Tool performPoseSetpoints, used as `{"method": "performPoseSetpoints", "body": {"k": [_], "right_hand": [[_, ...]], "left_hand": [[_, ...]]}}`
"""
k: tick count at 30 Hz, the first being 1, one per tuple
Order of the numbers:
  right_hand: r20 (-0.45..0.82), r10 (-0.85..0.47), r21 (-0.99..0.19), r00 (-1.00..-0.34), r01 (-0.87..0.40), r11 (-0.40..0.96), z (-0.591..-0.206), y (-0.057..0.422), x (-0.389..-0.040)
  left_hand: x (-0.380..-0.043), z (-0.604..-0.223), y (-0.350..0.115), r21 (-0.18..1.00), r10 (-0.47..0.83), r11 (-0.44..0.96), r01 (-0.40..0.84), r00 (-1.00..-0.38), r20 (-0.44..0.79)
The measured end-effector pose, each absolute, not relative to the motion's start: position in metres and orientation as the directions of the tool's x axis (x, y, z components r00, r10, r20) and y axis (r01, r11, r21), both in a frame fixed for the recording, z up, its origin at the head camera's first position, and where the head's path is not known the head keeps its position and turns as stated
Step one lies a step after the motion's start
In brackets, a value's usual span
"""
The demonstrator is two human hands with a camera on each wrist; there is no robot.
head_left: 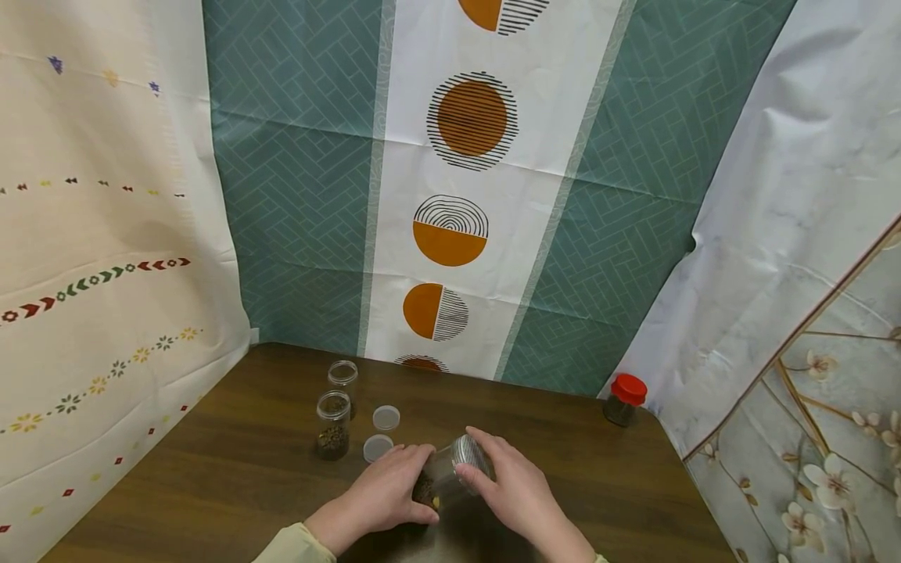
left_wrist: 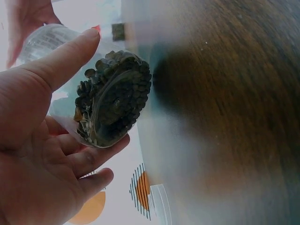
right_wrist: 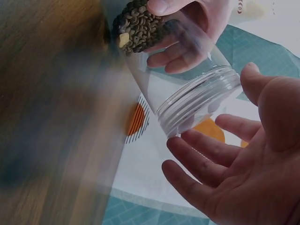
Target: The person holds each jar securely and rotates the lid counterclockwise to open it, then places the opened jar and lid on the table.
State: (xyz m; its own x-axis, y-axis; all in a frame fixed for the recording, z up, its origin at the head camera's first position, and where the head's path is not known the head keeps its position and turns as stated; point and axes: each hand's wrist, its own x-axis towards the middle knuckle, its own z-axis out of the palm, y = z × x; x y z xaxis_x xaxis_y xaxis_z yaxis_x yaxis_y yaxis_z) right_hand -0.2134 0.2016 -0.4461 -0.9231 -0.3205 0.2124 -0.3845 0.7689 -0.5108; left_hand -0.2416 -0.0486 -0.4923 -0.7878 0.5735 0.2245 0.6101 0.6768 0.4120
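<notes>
A clear plastic jar [right_wrist: 183, 70] is held tilted low over the table, its ribbed top [right_wrist: 199, 101] toward the right. Small dark brown pellets [left_wrist: 117, 96] and a yellowish piece [right_wrist: 123, 40] lie at its bottom end. My left hand [head_left: 393, 486] grips the jar around its lower part, thumb on one side and fingers on the other. At the top end, my right hand [head_left: 512, 482] spans the ribbed part, thumb and fingertips at opposite sides of its edge.
Left of the hands stand two open clear jars, a nearer one [head_left: 333, 426] with dark contents and a farther one [head_left: 342, 375]. Two translucent disc lids [head_left: 385, 417] lie beside them. A red-lidded jar [head_left: 625, 397] stands at the far right. Patterned cloths [head_left: 303, 195] hang around the wooden table [head_left: 232, 469].
</notes>
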Motion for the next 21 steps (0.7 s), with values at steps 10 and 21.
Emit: {"method": "performPoseSetpoints", "body": {"k": [10, 21], "right_hand": [[0.217, -0.344, -0.538, -0.914, -0.406, 0.739, -0.448, 0.2023, -0.2123], [0.182, -0.415, -0.56, -0.891, -0.441, 0.701, -0.4479, 0.2084, -0.2106]], "left_hand": [[-0.2417, -0.4918, -0.0479, 0.419, 0.57, 0.678, 0.604, -0.792, 0.219], [-0.2419, -0.4917, -0.0491, 0.408, 0.573, 0.677, 0.613, -0.786, 0.23]]}}
